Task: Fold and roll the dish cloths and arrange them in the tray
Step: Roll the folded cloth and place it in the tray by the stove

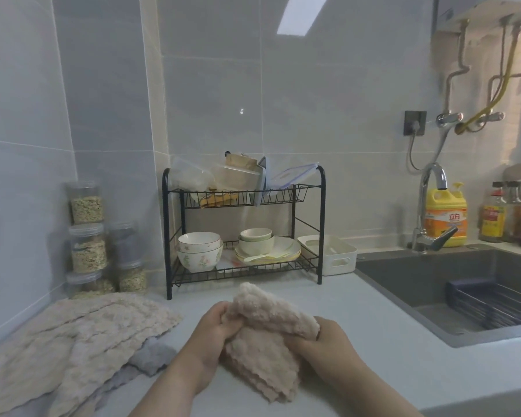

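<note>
A fluffy beige dish cloth (265, 341) hangs bunched over the counter in front of me, its scalloped edges drooping toward the front edge. My left hand (214, 335) grips its left side and my right hand (322, 341) grips its right side. A heap of beige cloths (73, 335) lies on the counter at the left, with a grey cloth (151, 356) peeking from under it. The white plastic tray (340, 260) stands behind, to the right of the dish rack.
A black two-tier dish rack (244, 233) with bowls and plates stands at the back. Jars of grain (88, 236) are stacked in the left corner. The dark sink (451, 284), tap (427, 206) and yellow detergent bottle (445, 215) are at the right.
</note>
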A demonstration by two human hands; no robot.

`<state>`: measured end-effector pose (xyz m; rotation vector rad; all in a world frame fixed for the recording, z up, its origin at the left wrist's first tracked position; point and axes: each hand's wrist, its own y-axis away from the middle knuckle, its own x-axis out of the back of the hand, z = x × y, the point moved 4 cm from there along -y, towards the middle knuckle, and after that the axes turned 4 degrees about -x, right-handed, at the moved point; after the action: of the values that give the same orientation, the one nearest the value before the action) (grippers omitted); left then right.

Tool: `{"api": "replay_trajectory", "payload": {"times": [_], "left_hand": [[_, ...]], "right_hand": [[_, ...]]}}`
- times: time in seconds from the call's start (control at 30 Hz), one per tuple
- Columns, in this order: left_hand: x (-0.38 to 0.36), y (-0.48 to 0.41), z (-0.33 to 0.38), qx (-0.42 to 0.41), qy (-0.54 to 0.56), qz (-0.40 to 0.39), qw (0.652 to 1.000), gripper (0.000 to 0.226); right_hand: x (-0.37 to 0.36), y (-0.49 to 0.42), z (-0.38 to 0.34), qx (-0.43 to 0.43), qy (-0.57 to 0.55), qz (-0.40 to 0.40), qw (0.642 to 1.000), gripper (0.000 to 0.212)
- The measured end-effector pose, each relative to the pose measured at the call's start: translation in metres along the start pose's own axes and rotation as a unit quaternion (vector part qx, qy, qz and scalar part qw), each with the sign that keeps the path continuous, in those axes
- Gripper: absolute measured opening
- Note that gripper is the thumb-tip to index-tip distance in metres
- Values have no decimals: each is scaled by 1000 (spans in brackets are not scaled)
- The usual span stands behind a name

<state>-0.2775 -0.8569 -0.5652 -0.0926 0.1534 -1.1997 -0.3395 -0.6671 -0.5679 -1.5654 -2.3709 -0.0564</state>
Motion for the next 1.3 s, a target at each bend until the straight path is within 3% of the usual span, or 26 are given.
{"api": "replay_trajectory", "payload": {"times": [0.07, 0.2, 0.33, 0.43, 0.5, 0.7, 0.83, 0.9, 1.0, 1.1, 1.13, 1.2, 1.3], "left_hand": [[-5, 1, 1, 10, -15, -38, 999, 39], [-8, 5, 0, 62, -22, -63, 996, 33], [-3, 2, 0, 64, -18, -37, 997, 24], [-3, 2, 0, 46, -19, -30, 998, 23], [-4, 0, -2, 38, -23, -36, 998, 23], [-7, 1, 1, 40, 24, -42, 998, 29], [-6, 1, 1, 31, -20, -50, 998, 22], [-7, 3, 4, 22, -37, -55, 998, 30], [-5, 4, 2, 43, 22, -35, 998, 27], [-4, 4, -1, -38, -96, -14, 995, 25], [-4, 4, -1, -76, -149, 1, 986, 35], [-7, 6, 1, -119, -208, 19, 971, 54], [-10, 7, -3, -105, -232, -10, 967, 69]], "right_hand": [[4, -3, 1, 16, -59, 10, 998, 22], [4, -7, 9, -16, -165, -22, 986, 26], [2, -7, 10, -29, -129, -28, 991, 29], [3, -7, 7, -20, -81, -20, 996, 12], [5, -6, 5, -25, -82, -2, 996, 14], [10, -1, -2, -40, -127, -4, 991, 23], [13, -2, 0, -32, -139, -21, 990, 33], [14, -5, 3, -30, -150, -23, 988, 33], [13, -13, 13, -52, -183, -32, 981, 29], [2, -15, 18, -101, -274, -93, 952, 38], [4, -13, 17, -78, -231, -66, 968, 35], [9, -8, 9, -3, -33, 22, 999, 27], [4, -6, 6, 42, 151, 24, 987, 61]]}}
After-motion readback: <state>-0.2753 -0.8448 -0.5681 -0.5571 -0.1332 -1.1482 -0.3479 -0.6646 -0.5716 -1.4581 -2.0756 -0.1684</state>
